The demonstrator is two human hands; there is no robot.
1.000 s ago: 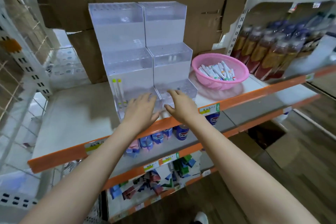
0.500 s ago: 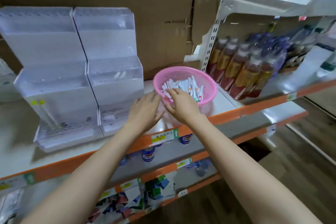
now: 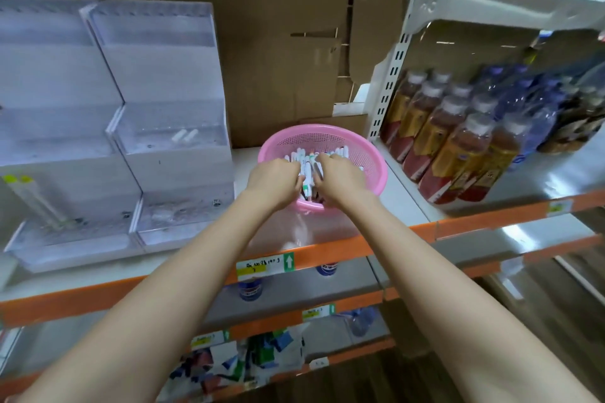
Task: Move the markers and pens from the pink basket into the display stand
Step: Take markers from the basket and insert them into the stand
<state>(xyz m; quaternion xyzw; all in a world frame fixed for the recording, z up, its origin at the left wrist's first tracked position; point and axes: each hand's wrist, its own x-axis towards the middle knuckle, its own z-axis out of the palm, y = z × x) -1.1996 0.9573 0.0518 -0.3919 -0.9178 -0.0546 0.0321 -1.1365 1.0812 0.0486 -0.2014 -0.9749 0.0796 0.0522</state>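
Markers [image 3: 307, 161] in pink basket [image 3: 327, 137], 3 o'clock of display stand [image 3: 170, 160]; left hand [image 3: 273, 180], right hand [image 3: 342, 178] curled round them, likely for a bulk grab.

Orange-edged shelving [image 3: 491, 218], cardboard backing [image 3: 278, 42], bottled drinks [image 3: 458, 147] — wood floor [image 3: 376, 379]

On shelf [image 3: 406, 203], markers [image 3: 306, 157] in basket [image 3: 371, 157]; display stand [image 3: 170, 82] to its left; bottles [image 3: 458, 147] to its right

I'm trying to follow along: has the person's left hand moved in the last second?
Yes. The left hand left the front tier of the display stand and went right, into the pink basket among the markers.
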